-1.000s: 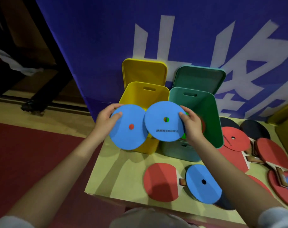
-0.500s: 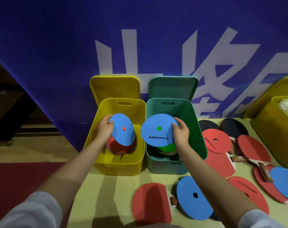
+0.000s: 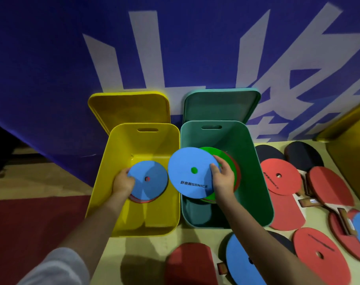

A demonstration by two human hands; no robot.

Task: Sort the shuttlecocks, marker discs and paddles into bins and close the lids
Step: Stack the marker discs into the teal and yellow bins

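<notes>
Both discs have dropped lower since a moment ago. My left hand [image 3: 123, 183] now pinches its blue disc [image 3: 147, 179] down inside the yellow bin [image 3: 143, 229], on a small stack there. My right hand [image 3: 223, 178] grips the other blue disc [image 3: 190, 171] by its edge, tilted over the green disc [image 3: 222, 159] in the teal bin [image 3: 257, 182].

I'd say we're early on. Both lids, yellow [image 3: 129, 108] and teal [image 3: 221, 104], are open, and on the surface [image 3: 146, 245] red paddles [image 3: 331, 186], red discs [image 3: 280, 176] and a blue one [image 3: 242, 262] still wait, near and to the right. No shuttlecocks show.

Discs look like thin, matte foam rounds with centre holes; bins are smooth, rounded plastic.
</notes>
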